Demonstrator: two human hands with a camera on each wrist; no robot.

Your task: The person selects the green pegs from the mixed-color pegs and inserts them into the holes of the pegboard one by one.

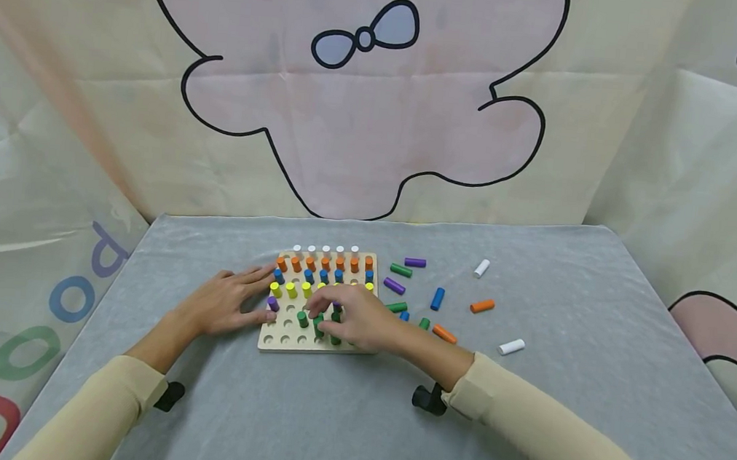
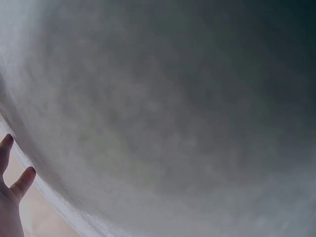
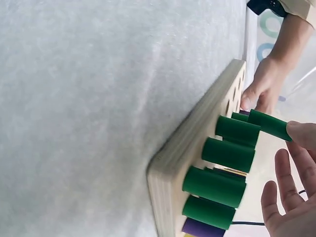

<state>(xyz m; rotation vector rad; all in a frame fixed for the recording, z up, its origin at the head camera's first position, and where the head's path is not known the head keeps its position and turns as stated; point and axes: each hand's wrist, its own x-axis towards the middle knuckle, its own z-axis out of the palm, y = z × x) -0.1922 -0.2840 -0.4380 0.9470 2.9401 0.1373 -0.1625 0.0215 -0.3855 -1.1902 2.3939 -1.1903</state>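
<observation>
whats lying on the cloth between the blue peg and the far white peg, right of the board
Nothing. In the head view the stretch of grey cloth between the loose blue peg and the far white peg is bare; the orange peg lies nearer, off that line.

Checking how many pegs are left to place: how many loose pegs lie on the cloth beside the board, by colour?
Green pegs: 3
Purple pegs: 2
Blue pegs: 2 (one partly hidden)
Orange pegs: 2
White pegs: 2
Total: 11
</observation>
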